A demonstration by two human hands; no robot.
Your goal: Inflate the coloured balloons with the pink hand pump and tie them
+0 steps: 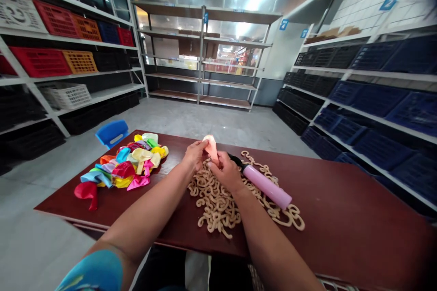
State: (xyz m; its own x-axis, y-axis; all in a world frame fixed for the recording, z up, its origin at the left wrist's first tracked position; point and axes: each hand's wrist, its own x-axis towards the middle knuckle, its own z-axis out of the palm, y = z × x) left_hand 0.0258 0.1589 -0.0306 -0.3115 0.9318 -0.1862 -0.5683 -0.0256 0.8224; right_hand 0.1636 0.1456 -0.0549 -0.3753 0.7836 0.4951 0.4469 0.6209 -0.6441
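Observation:
A limp peach-coloured balloon (pixel 211 149) is stretched between my two hands above the table. My left hand (pixel 195 153) pinches its upper left side with closed fingers. Lower down, my right hand (pixel 226 171) grips its narrow end, thumb and fingers together. Beneath both hands lies a loose heap of tan, curly, cord-like strands (pixel 218 207). Just right of my right hand, a pink cylinder with a black end (pixel 268 186), which looks like a hand pump, rests on more of the strands; its black end is partly hidden.
A pile of flat, many-coloured balloons (pixel 131 163) lies on the left of the dark red table (pixel 341 209). Beyond the table's left far corner stands a blue chair (pixel 112 133). Shelves with crates (pixel 51 61) line both sides, and a metal rack (pixel 201 54) stands behind.

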